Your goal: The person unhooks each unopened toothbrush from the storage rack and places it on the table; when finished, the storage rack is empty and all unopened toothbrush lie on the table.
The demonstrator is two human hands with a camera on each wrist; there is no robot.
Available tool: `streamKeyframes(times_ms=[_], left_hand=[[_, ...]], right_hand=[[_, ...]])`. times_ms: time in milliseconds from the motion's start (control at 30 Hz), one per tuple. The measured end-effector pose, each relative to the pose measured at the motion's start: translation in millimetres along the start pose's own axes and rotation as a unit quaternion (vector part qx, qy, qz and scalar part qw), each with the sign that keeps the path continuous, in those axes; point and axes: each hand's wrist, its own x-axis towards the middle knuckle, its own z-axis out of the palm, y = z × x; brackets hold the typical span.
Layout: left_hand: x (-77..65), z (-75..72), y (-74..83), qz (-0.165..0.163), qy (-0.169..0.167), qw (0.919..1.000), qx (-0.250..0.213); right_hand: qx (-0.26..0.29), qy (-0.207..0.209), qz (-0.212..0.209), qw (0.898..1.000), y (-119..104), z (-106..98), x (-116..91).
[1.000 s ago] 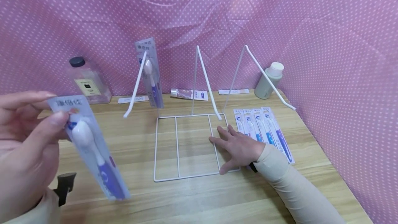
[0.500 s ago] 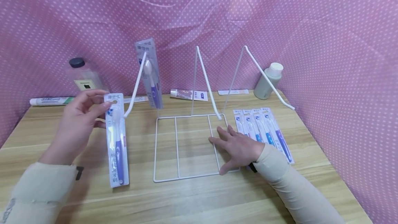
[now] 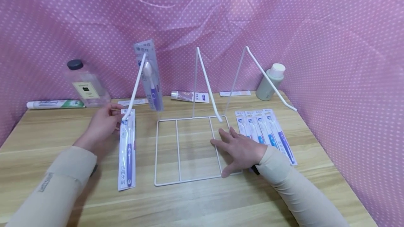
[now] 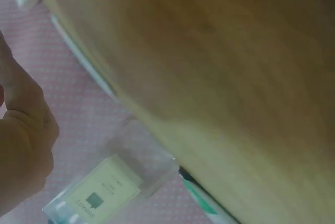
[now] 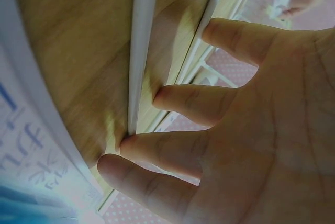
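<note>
From my head view, the slim white-and-clear plastic pack with a purple-handled toothbrush point(image 3: 127, 153) hangs upright above the pale wood-grain table point(image 3: 195, 206). Its printed card is flat and glossy; its top overlaps the tip of the left prong of the smooth white wire rack point(image 3: 178, 150); I cannot tell if they're threaded. The left hand point(image 3: 104, 122) pinches its upper edge; the right hand point(image 3: 238, 149) spreads wide over the rack's base.

The right hand point(image 5: 256, 124) spreads its fingers against a white wire rack point(image 5: 140, 51) on the table point(image 5: 78, 51), beside a printed package point(image 5: 31, 140).
</note>
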Motion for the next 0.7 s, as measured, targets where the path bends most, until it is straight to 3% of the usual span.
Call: streamKeyframes(times_ms=[200, 433, 700], left_hand=[[11.7, 2.4, -7.9, -0.009, 0.007, 0.9964, 0.084], [16.7, 5.7, -13.4, 0.014, 0.032, 0.9776, 0.208], [17.2, 6.3, -15.0, 0.005, 0.029, 0.9668, 0.254]], right_hand=[[-0.005, 0.001, 0.005, 1.0, 0, -1, 0], [-0.003, -0.002, 0.007, 1.0, 0, -1, -1], [-0.001, -0.002, 0.004, 1.0, 0, -1, 0]])
